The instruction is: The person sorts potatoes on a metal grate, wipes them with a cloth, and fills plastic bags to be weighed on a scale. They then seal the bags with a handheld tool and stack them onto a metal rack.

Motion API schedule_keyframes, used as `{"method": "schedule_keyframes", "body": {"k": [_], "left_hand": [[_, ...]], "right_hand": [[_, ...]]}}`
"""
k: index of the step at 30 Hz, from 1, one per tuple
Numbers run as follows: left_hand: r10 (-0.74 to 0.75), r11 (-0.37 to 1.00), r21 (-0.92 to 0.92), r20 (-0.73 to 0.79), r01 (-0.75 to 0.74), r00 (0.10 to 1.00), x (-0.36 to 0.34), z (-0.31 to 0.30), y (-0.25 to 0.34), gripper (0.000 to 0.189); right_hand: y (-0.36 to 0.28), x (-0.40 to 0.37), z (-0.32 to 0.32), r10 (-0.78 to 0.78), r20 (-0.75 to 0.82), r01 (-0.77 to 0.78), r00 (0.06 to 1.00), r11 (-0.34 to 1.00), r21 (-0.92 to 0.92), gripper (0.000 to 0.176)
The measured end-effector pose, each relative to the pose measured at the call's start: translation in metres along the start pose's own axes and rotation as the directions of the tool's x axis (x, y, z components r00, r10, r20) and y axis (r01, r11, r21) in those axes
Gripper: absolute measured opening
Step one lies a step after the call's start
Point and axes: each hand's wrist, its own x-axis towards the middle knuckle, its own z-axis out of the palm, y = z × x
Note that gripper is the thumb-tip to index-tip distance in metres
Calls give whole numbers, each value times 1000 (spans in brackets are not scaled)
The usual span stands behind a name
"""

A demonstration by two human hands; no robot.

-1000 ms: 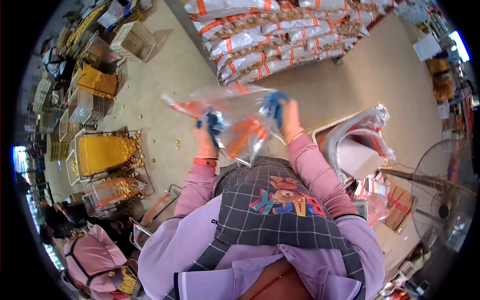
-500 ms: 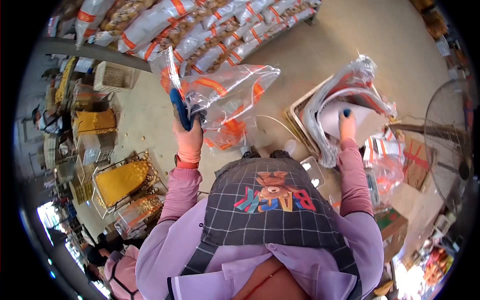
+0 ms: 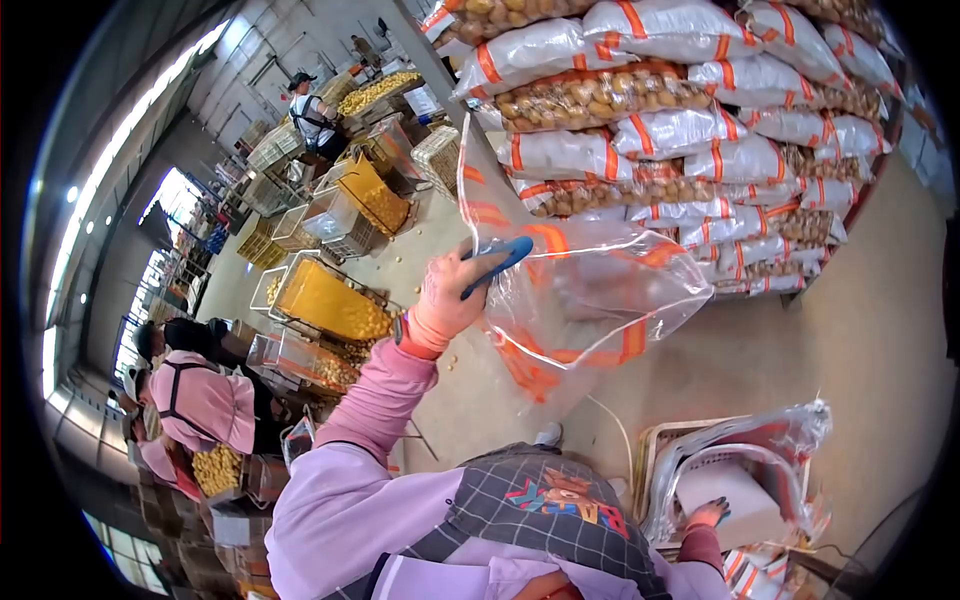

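Observation:
My left hand (image 3: 462, 290), in a glove with blue fingertips, grips a clear plastic bag (image 3: 610, 285) with orange stripes by its edge. The bag hangs loosely to the right of the hand, and nothing shows inside it. At the lower right, my right hand (image 3: 708, 514) lies on a white flat-topped block (image 3: 735, 498), its fingers apart. That block rests among folded clear plastic bags (image 3: 795, 435) in a light-coloured crate (image 3: 655, 450).
Filled sacks of potato-like produce (image 3: 640, 135) are stacked at the upper right. On the left stand a yellow-lined cart (image 3: 330, 300) and several crates. A person in pink (image 3: 205, 400) works at lower left, another person (image 3: 312, 120) farther back. Loose round produce lies on the floor.
The view has swung left and up, bringing more of the hall and sacks into sight. My left hand still holds the bag; my right hand stays at the white block.

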Motion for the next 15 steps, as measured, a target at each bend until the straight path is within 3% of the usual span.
{"method": "schedule_keyframes", "body": {"k": [1,3,4,5,6,7,9,10,11,14,15], "left_hand": [[-7,1000,-1,-17,7,1000,1,2,1,35],[-401,905,-108,114,412,909,-5,10,3,40],[-406,904,-89,126,418,905,-18,24,-7,39],[-438,834,-296,158,465,885,-28,37,-10,40],[-519,787,-250,225,564,825,-42,45,-11,39],[-593,732,-198,287,652,752,-56,54,-12,39],[-509,766,-243,337,595,792,-84,74,-14,35],[-464,722,-322,431,612,774,-86,72,-6,36],[-391,753,-381,396,536,831,-91,77,-2,33],[-394,694,-392,496,604,774,-98,81,5,27],[-384,736,-318,531,597,756,-99,83,7,25]], "right_hand": [[1,5,8,-2,-16,0,1000,994,-113,41],[10,17,9,-2,-37,-7,999,970,-243,39],[8,22,-3,-80,163,110,983,977,-182,38],[4,25,-17,-164,351,208,922,974,-92,37],[6,16,-35,-207,330,207,921,978,37,45],[8,8,-38,-200,324,199,925,979,36,45],[11,-10,-28,-231,173,260,957,950,-172,58],[14,0,22,-194,-20,189,981,971,-150,68],[20,-43,-33,-133,118,142,984,987,-80,51],[14,-24,3,-142,90,154,986,978,-138,51],[10,-8,20,-143,69,151,987,979,-139,52]]}}
